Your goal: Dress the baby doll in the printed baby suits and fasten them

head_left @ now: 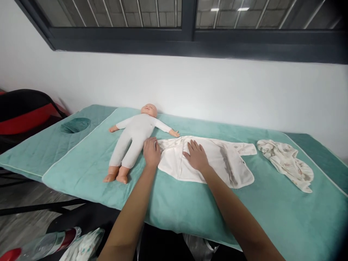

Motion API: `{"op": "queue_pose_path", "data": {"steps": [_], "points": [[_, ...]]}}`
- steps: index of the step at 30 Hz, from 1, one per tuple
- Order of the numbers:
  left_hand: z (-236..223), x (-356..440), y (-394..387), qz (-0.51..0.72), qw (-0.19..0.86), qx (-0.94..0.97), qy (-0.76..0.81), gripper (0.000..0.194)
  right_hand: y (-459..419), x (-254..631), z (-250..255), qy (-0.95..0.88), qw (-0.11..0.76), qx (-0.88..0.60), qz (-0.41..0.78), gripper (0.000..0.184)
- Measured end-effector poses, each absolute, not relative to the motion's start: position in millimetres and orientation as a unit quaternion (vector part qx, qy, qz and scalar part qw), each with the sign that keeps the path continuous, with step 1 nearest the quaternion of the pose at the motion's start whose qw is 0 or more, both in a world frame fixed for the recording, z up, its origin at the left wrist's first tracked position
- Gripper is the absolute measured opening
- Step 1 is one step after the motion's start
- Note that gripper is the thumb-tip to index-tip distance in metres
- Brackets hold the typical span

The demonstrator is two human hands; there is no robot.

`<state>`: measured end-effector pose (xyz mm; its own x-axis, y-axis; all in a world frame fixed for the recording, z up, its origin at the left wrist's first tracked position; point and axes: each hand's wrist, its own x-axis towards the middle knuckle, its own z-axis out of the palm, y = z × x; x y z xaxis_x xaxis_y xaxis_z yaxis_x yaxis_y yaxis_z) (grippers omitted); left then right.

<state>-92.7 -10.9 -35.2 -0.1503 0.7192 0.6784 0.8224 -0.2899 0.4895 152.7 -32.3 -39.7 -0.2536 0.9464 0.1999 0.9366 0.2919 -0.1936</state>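
A small white baby jacket [214, 154] lies spread out on the green bed cover, its lighter inner side partly showing and one patterned sleeve pointing right. My right hand [196, 155] rests flat on the middle of it, fingers stretched out. At the jacket's left end is my left hand [152, 152], laid over the other sleeve with its fingers extended, close to the doll's leg. The baby doll [138, 130], in a pale grey body, lies on its back to the left, arms spread and head toward the wall.
A crumpled patterned baby garment [286, 163] lies to the right on the massage bed [272, 217]. The bed has a face hole [75, 125] at left. Below left are a plastic bottle [46, 243] and a patterned cloth [84, 246]. A red-black chair [24, 116] stands left.
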Motion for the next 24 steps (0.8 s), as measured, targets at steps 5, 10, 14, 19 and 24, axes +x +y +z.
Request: {"op": "queue_pose_path", "data": {"steps": [5, 10, 14, 19, 24], "points": [[-29.9, -89.8, -16.3, -0.391, 0.029, -0.703, -0.594, 0.034, -36.2, 150.8, -38.4, -0.793, 0.144, -0.592, 0.014, 0.065], [-30.0, -86.8, -24.3, -0.230, -0.038, -0.772, -0.591, 0.039, -50.9, 145.2, -30.7, -0.794, 0.202, -0.572, -0.040, 0.045], [-33.9, -83.4, -39.2, -0.192, -0.028, -0.786, -0.588, 0.046, -59.1, 142.2, -27.8, -0.826, 0.196, -0.528, -0.033, 0.038], [-7.8, -103.1, -63.9, -0.209, -0.099, -0.780, -0.581, 0.041, -54.1, 149.4, -31.8, -0.801, 0.232, -0.551, 0.037, 0.036], [38.6, -183.1, -56.8, -0.371, -0.021, -0.707, -0.602, 0.034, -43.0, 144.2, -31.7, -0.742, 0.400, -0.517, 0.148, 0.032]]}}
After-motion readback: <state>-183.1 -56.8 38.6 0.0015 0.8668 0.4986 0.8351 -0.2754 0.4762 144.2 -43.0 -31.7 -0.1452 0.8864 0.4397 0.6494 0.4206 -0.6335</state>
